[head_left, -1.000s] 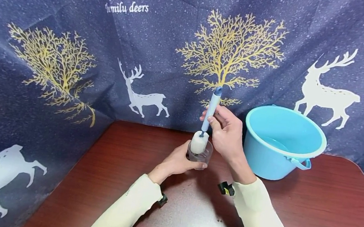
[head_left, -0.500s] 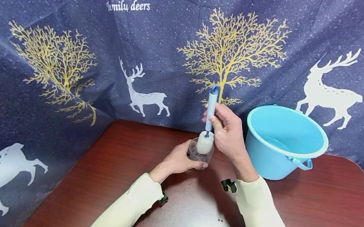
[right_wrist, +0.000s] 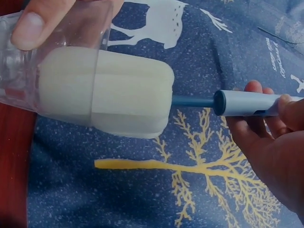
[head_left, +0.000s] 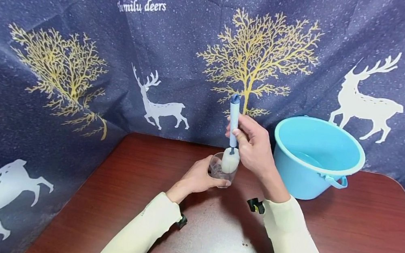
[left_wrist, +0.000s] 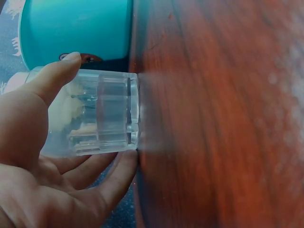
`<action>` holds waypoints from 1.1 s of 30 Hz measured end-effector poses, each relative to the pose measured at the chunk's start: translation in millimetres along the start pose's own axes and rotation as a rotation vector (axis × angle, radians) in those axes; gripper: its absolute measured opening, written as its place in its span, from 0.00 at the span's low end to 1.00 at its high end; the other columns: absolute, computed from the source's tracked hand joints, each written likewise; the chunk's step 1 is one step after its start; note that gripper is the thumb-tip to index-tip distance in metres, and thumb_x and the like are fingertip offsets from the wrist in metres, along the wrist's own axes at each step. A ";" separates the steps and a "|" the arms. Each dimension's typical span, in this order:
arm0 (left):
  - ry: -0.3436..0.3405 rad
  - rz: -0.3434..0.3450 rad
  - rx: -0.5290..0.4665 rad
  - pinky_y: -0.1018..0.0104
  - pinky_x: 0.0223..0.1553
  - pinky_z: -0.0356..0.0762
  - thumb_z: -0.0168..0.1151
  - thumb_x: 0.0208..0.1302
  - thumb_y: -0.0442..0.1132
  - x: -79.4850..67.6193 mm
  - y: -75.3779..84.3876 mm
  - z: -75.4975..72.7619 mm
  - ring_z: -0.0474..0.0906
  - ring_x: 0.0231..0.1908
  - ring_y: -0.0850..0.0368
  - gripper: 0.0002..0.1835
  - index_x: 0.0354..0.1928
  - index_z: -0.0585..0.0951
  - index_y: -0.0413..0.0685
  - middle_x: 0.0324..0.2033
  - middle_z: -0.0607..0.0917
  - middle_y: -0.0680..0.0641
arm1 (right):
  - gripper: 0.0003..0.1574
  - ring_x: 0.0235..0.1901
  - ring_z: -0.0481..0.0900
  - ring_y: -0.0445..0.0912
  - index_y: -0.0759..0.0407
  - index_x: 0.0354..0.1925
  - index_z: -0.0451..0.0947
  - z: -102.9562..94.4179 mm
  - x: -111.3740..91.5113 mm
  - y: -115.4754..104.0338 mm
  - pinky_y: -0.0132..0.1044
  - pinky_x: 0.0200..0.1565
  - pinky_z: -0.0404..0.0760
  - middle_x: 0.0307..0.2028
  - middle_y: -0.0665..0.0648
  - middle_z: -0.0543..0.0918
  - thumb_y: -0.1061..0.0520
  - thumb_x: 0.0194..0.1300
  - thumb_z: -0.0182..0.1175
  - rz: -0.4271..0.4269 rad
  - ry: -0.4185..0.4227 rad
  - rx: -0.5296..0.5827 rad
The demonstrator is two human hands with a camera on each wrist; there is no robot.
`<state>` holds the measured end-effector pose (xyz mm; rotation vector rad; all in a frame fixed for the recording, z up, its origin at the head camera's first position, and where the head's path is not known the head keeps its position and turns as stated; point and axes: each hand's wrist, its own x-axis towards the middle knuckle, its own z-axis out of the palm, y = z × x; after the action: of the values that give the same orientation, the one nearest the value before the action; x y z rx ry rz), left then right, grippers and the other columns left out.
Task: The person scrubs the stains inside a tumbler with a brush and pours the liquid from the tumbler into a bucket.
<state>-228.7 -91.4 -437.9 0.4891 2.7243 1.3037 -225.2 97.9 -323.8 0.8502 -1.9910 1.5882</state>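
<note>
My left hand [head_left: 199,177] grips a clear glass [left_wrist: 111,107] round its side, thumb on one face and fingers on the other. The glass stands upright, its base right at the table top. In my right hand [head_left: 255,148] is a sponge cup brush, its light blue handle [head_left: 233,123] pinched between thumb and fingers. The white sponge head [right_wrist: 109,90] sits partly inside the glass, its upper end sticking out above the rim. A dark blue neck [right_wrist: 192,101] joins sponge and handle. The brush stands nearly upright in the head view.
A light blue bucket [head_left: 292,180] with a side handle stands on the red-brown wooden table [head_left: 140,165], right of my right hand. Behind the table hangs a dark blue cloth [head_left: 180,51] with deer and tree prints. Small drops [head_left: 245,244] lie near the front.
The brush has swung from leaning right to nearly upright, and its sponge head has shifted right within the glass's mouth. The left hand and glass have stayed in place.
</note>
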 end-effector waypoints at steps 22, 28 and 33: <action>0.019 0.013 0.041 0.62 0.44 0.81 0.85 0.50 0.60 -0.1 0.2 -0.9 0.82 0.37 0.61 0.35 0.56 0.79 0.56 0.40 0.86 0.55 | 0.13 0.40 0.89 0.52 0.66 0.53 0.82 -1.0 -0.6 -20.7 0.38 0.44 0.86 0.40 0.61 0.87 0.72 0.78 0.54 0.181 -0.017 -0.014; 0.024 0.016 0.047 0.62 0.46 0.80 0.85 0.50 0.59 -0.1 -0.9 -0.4 0.82 0.41 0.61 0.35 0.56 0.80 0.57 0.42 0.86 0.57 | 0.12 0.40 0.89 0.52 0.67 0.52 0.82 -1.2 -0.8 -23.2 0.38 0.45 0.87 0.41 0.62 0.86 0.72 0.78 0.53 0.203 -0.032 0.001; 0.023 0.015 0.041 0.62 0.48 0.80 0.85 0.50 0.59 0.4 -1.5 -0.1 0.82 0.44 0.61 0.36 0.57 0.79 0.57 0.44 0.86 0.57 | 0.12 0.40 0.89 0.53 0.68 0.51 0.81 -1.7 -0.7 -24.9 0.38 0.46 0.87 0.41 0.63 0.86 0.72 0.78 0.53 0.221 -0.041 0.021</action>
<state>-229.4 -92.2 -439.0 0.5014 2.7764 1.2677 -207.1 96.0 -306.6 0.6947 -2.1639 1.7267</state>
